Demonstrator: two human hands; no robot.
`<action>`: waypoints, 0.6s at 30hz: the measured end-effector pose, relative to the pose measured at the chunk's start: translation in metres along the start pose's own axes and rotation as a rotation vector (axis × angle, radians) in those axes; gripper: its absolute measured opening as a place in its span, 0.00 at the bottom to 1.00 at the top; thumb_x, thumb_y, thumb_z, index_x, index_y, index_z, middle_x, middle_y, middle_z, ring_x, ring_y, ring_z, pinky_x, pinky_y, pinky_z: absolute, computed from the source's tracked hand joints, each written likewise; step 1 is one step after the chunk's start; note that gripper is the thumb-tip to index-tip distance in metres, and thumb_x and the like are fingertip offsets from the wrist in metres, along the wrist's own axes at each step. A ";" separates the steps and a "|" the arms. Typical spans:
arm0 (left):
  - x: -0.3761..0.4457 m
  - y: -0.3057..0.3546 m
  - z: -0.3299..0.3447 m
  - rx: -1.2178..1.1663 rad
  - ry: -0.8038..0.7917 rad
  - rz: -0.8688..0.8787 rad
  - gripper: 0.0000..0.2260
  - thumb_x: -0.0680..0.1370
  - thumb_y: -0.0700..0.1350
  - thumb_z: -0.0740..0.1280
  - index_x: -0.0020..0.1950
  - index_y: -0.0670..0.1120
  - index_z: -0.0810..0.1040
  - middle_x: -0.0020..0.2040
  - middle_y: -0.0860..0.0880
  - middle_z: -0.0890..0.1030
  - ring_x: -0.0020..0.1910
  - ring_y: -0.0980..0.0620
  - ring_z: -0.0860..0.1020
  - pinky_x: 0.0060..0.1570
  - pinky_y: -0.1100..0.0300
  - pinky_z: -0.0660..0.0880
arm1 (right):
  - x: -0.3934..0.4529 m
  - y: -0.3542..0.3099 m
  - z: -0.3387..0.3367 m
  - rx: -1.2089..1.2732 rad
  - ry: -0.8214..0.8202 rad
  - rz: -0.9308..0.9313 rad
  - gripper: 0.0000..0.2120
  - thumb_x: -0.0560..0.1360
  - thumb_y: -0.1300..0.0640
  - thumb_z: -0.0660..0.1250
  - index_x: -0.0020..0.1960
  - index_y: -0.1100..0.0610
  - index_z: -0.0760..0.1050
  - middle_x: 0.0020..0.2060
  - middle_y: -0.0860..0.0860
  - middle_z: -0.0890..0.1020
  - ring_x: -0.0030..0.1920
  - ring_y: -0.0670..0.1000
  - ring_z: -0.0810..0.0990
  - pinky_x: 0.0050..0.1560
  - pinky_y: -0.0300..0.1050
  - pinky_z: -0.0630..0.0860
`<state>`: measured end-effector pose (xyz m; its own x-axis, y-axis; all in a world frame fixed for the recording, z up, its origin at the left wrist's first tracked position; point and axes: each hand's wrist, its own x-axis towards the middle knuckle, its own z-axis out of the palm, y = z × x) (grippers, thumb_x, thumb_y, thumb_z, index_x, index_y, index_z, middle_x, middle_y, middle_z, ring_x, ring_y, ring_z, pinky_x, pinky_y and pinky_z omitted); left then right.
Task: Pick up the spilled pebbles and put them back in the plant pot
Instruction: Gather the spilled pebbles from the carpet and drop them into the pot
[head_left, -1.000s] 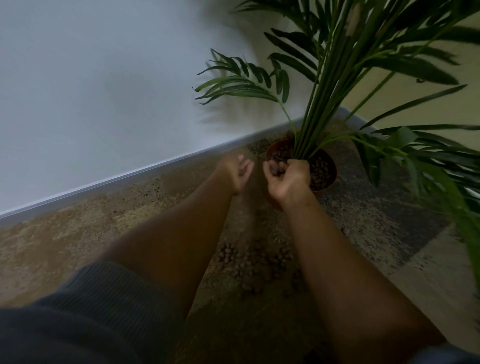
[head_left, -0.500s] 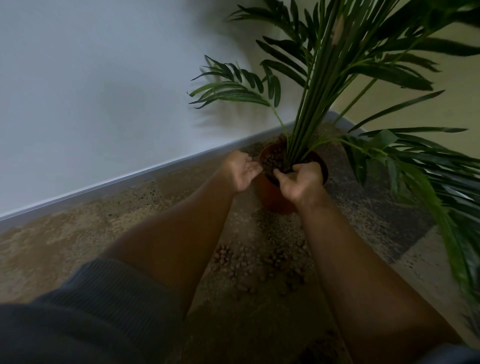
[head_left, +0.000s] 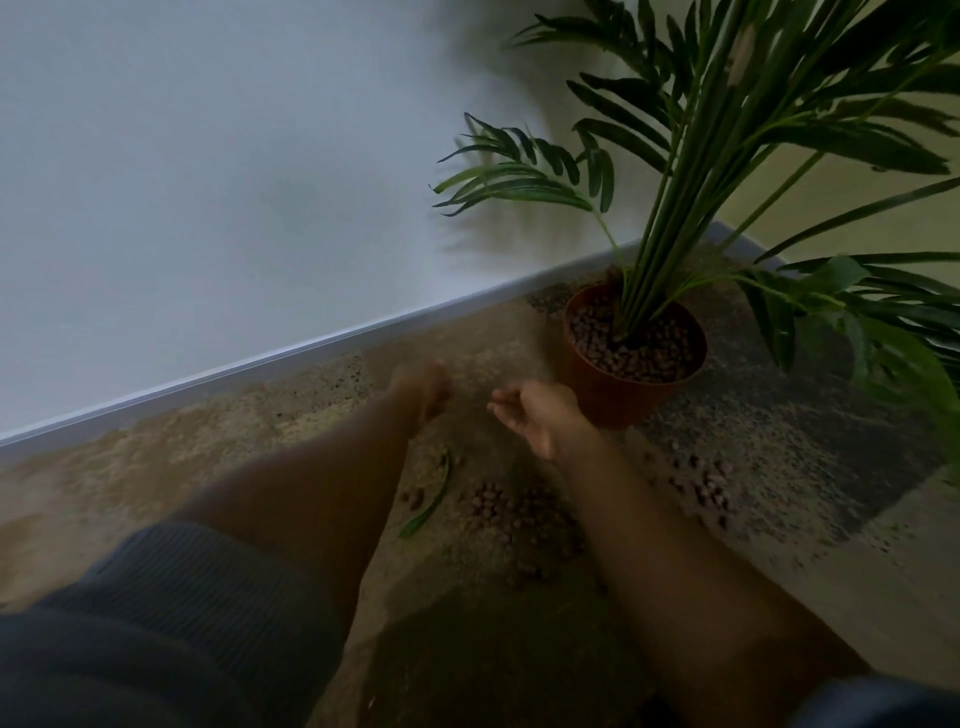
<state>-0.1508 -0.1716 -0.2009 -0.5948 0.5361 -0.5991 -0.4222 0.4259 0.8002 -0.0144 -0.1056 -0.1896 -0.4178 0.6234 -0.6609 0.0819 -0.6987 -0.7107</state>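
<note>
Round brown pebbles lie scattered on the speckled floor, one loose cluster between the forearms and a second, thinner patch at three o'clock of it. The one terracotta-coloured plant pot stands at one o'clock, heaped with the same pebbles around green stems. Just at nine o'clock of the pot, the right hand hangs palm-up, fingers loose, holding nothing. The left hand is blurred; its grip cannot be told. One green leaf lies beside the cluster.
</note>
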 end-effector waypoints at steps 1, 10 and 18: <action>0.003 -0.009 -0.010 0.103 0.053 -0.018 0.07 0.81 0.41 0.59 0.48 0.44 0.76 0.52 0.44 0.79 0.40 0.52 0.77 0.39 0.61 0.74 | 0.005 0.008 0.003 -0.069 -0.009 0.011 0.06 0.78 0.68 0.58 0.51 0.62 0.73 0.44 0.57 0.79 0.42 0.52 0.80 0.38 0.40 0.79; 0.000 -0.044 -0.056 0.915 0.020 0.052 0.13 0.76 0.40 0.69 0.60 0.42 0.78 0.57 0.42 0.79 0.55 0.45 0.78 0.57 0.50 0.78 | 0.017 0.059 0.012 -1.234 0.041 -0.309 0.15 0.78 0.58 0.63 0.62 0.61 0.78 0.62 0.57 0.79 0.62 0.57 0.77 0.60 0.46 0.74; 0.000 -0.076 -0.071 1.379 -0.244 0.033 0.18 0.75 0.48 0.70 0.64 0.48 0.74 0.56 0.47 0.76 0.52 0.51 0.76 0.48 0.56 0.77 | 0.036 0.083 0.005 -1.622 -0.078 -0.466 0.24 0.80 0.52 0.61 0.75 0.55 0.64 0.77 0.53 0.56 0.75 0.56 0.60 0.71 0.54 0.66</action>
<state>-0.1674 -0.2561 -0.2593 -0.3985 0.6109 -0.6841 0.6781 0.6985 0.2287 -0.0268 -0.1427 -0.2708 -0.7092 0.6054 -0.3614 0.7050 0.6125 -0.3574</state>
